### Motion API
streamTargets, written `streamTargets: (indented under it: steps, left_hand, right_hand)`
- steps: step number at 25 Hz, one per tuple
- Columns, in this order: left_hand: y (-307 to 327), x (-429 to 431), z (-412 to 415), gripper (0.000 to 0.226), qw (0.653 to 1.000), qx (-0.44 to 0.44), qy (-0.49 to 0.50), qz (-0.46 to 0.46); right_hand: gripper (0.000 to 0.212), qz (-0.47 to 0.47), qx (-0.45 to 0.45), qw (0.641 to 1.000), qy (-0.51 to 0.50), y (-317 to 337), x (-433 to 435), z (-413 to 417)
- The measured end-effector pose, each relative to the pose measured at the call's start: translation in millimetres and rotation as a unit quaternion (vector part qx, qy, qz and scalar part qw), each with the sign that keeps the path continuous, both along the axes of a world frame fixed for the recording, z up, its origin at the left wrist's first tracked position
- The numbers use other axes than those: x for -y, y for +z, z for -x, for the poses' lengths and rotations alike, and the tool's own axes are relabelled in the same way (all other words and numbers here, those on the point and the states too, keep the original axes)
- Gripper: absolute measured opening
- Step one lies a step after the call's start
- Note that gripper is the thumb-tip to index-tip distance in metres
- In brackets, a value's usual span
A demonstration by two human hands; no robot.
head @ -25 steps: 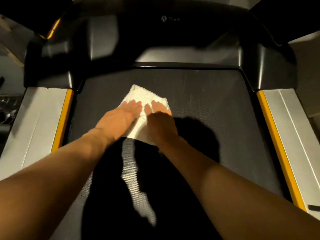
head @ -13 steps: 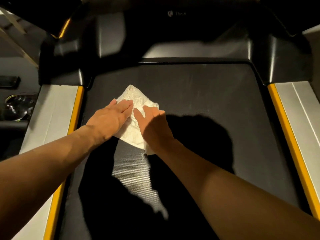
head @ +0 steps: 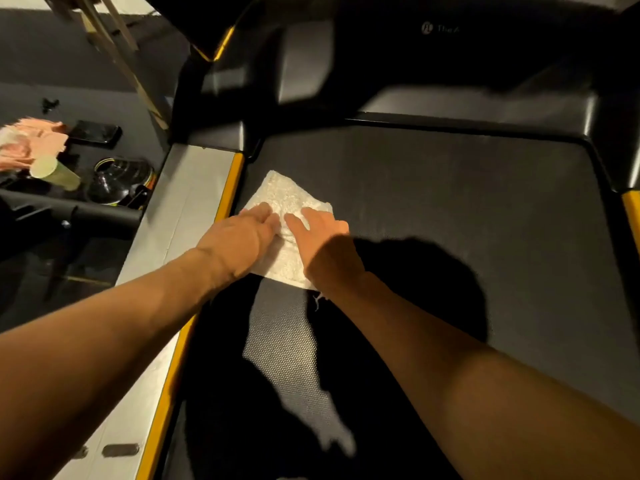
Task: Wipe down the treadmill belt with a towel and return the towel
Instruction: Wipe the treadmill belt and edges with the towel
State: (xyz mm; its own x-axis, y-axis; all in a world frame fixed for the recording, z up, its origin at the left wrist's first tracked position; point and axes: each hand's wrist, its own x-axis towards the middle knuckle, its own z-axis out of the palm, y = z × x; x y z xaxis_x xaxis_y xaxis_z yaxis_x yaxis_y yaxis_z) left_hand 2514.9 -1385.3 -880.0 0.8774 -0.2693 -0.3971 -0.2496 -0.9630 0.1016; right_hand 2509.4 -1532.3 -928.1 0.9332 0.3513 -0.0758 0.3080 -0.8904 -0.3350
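Note:
A folded white towel point(head: 289, 197) lies flat on the dark treadmill belt point(head: 450, 209), close to the belt's left edge. My left hand point(head: 242, 242) presses on the towel's left half with straight fingers. My right hand point(head: 322, 242) lies flat on the right half, fingers spread. Both hands cover the towel's near part, and a loose thread shows at its near corner.
A grey side rail point(head: 180, 230) with a yellow strip point(head: 228, 188) borders the belt on the left, and another yellow strip point(head: 632, 216) is at the right. The black motor hood point(head: 450, 74) rises at the far end. On the floor to the left lie a phone point(head: 95, 133), a pale cup point(head: 55, 173) and pink cloth point(head: 27, 143).
Both hands have slid the towel leftward across the belt, from near its middle to beside the left yellow strip. My view has swung left, showing the floor clutter.

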Motion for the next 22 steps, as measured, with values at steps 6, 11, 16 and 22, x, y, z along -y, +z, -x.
streamTargets:
  steps: [6,11,16,22]
  left_hand:
    - [11.2,1.2,10.1,0.037,0.993,0.048,-0.084,-0.064]
    - [7.8,-24.2,4.7,0.036,0.985,0.057,-0.097,-0.132]
    - [-6.5,-28.3,15.9,0.047,0.976,0.134,-0.168,-0.043]
    - [-1.4,-25.8,-3.0,0.026,0.991,0.091,-0.05,-0.088]
  right_hand:
    - [0.049,0.029,0.011,0.999,-0.011,7.3,-5.8,-21.7]
    - [0.05,0.033,-0.008,0.996,0.084,11.2,-15.9,-17.1]
    - [0.046,0.009,0.012,0.999,0.034,3.2,-1.5,-4.9]
    - [0.052,0.053,-0.015,0.993,0.103,4.4,-21.7,-11.3]
